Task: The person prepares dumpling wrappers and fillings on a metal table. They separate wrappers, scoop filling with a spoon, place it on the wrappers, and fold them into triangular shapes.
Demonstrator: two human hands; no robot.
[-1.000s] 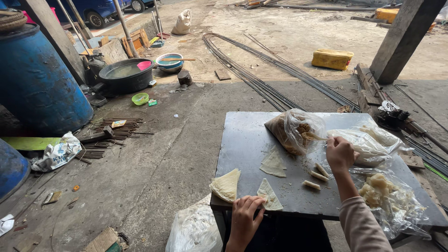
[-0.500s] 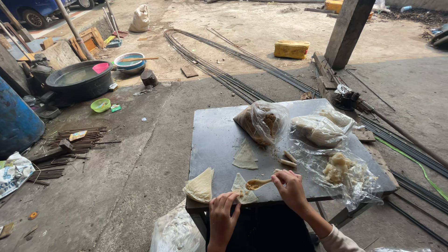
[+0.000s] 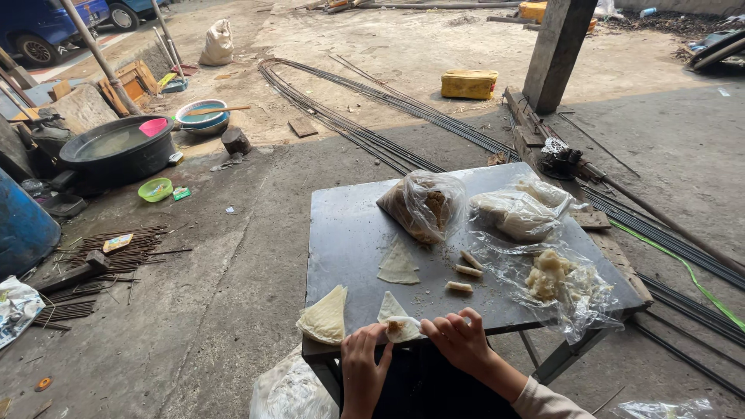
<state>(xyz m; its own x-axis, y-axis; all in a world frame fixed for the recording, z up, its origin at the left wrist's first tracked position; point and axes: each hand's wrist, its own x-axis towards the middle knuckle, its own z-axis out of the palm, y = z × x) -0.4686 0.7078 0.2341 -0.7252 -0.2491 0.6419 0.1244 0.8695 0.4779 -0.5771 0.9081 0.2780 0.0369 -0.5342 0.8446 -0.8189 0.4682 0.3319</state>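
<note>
Since the earlier frame, your right hand (image 3: 459, 339) has left the bags and joined your left hand (image 3: 363, 358) at the counter's (image 3: 349, 233) near edge. Head view: a clear bag of brown filling (image 3: 423, 203), a bag of pale dough (image 3: 516, 213) and an open bag of crumbly lumps (image 3: 552, 273) lie along the far and right side. Both hands curl their fingers around the filled wrapper (image 3: 401, 328), held between them. Triangular wrappers (image 3: 398, 264) and small rolls (image 3: 464, 271) sit mid-counter; bare surface remains at left.
</note>
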